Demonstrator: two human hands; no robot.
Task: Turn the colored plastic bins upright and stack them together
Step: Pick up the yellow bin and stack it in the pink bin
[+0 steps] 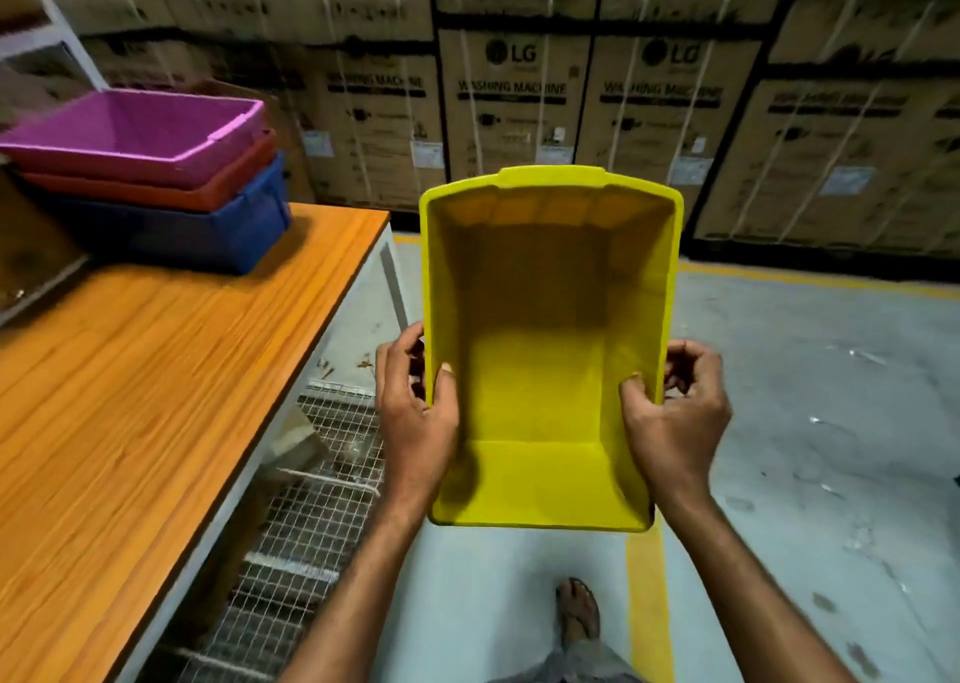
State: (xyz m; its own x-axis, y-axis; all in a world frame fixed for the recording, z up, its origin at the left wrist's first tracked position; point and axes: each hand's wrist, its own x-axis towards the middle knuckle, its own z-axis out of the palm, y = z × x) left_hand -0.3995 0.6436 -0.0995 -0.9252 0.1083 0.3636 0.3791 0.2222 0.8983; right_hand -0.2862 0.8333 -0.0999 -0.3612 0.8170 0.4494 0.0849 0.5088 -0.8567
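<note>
A yellow bin [545,349] fills the centre of the frame, held in the air above the floor [810,396] with its open mouth turned toward the camera, so the whole inside and the bottom panel are in view. The left hand [415,412] grasps its left wall, thumb inside and fingers curled round the outer rim. The right hand [672,417] grips the right wall the same way, thumb pressed on the inner face.

In the upper left of the frame, three bins sit upright and nested on the wooden table [156,370]: a purple bin [130,136] on top, a red bin [156,191] under it, and a blue bin [208,235] at the bottom, resting on the tabletop. The yellow bin is well apart from that stack, to its right and off the table edge.

Stacked cardboard boxes [514,95] printed with washing machine labels line the background. A sandalled foot [577,612] shows at the bottom centre, beside a yellow floor line [644,594].
</note>
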